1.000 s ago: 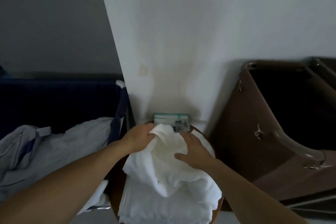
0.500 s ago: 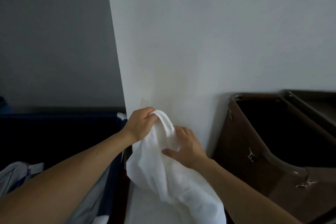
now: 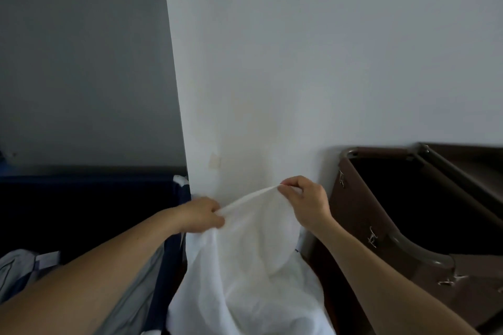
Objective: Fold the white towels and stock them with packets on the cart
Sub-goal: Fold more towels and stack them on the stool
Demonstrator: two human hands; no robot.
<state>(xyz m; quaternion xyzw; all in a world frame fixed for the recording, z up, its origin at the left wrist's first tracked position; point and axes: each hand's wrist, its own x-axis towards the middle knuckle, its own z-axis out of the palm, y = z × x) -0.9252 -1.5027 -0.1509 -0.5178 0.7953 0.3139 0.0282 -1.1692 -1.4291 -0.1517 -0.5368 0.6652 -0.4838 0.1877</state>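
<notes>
A soft white towel (image 3: 253, 261) hangs in loose folds at near centre, its top hem stretched taut between the left hand (image 3: 200, 215) and the right hand (image 3: 306, 202), each pinching a corner with curled fingers. Behind it stands a smooth pale wall (image 3: 313, 62). A dark blue fabric bin (image 3: 174, 247) sits close on the left and a brown, round-rimmed cart (image 3: 362, 215) on the right, leaving the towel a narrow gap.

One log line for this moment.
white towel: held up, unfolded | left hand: pinches top edge | right hand: pinches top edge
</notes>
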